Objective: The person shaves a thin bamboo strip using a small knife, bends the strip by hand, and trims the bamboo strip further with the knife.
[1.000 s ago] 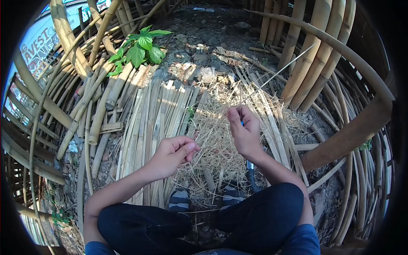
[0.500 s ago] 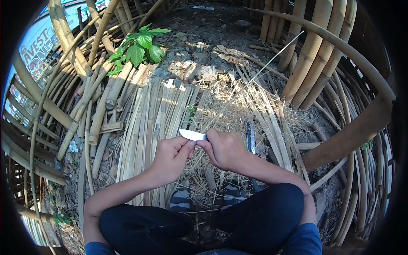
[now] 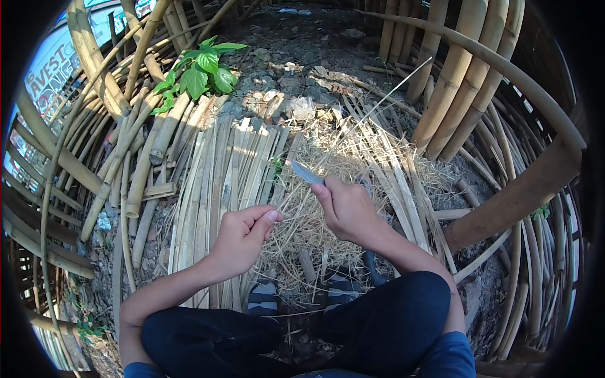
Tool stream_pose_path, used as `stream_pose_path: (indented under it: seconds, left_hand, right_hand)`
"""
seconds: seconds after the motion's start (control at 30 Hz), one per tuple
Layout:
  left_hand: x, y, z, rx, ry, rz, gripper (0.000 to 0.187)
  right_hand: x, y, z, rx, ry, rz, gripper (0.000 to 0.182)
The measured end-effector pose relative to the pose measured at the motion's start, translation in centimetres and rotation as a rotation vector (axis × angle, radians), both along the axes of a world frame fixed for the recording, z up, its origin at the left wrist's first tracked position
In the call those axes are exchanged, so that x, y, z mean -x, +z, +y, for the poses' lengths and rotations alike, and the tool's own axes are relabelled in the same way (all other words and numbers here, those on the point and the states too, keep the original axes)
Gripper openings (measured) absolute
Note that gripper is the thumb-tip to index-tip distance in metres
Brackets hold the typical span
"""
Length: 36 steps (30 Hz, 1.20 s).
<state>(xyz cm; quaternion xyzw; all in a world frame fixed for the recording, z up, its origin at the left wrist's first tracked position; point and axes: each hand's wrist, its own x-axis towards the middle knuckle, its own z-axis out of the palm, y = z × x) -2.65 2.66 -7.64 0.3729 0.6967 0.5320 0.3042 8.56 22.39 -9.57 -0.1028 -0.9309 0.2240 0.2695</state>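
Observation:
My right hand (image 3: pixel 350 209) is closed around the handle of a knife (image 3: pixel 306 173), its blade angled up and to the left. Lower and to the left, my left hand (image 3: pixel 242 238) pinches thumb against fingers. From there a long thin bamboo strip (image 3: pixel 404 82) slants up and to the right, passing close by the knife and ending high near the bamboo poles. The two hands are apart, over a heap of pale shavings (image 3: pixel 302 233) between my feet.
Split bamboo slats (image 3: pixel 217 170) lie in a row at left, more slats (image 3: pixel 400 179) at right. Upright bamboo poles (image 3: pixel 463 82) and a thick slanted pole (image 3: pixel 504 201) stand on the right. A leafy green plant (image 3: pixel 205 69) grows at upper left among bamboo stems.
My right hand has drawn away from my left, moving the knife up and to the right. My left hand has shifted slightly down and left, and the strip's far end has moved left.

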Motion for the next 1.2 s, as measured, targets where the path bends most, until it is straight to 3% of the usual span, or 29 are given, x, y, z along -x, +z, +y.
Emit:
stream_pose_path:
  seconds: [0.13, 0.77, 0.97, 1.2]
  left_hand:
    - [-0.3, -0.4, 0.4, 0.032, 0.005, 0.010, 0.022]
    - [-0.8, 0.3, 0.4, -0.034, 0.049, 0.225, 0.022]
    - [-0.6, 0.9, -0.3, 0.045, 0.075, 0.104, 0.022]
    - [-0.9, -0.4, 0.3, 0.022, 0.050, 0.035, 0.022]
  right_hand:
    - [0.5, -1.5, -2.5, -0.049, 0.256, 0.024, 0.030]
    - [0.9, -0.9, -1.9, -0.169, 0.210, 0.129, 0.033]
    - [0.5, -0.1, 0.3, 0.013, 0.009, 0.065, 0.031]
    - [0.5, -1.4, -2.4, -0.078, 0.244, 0.055, 0.029]
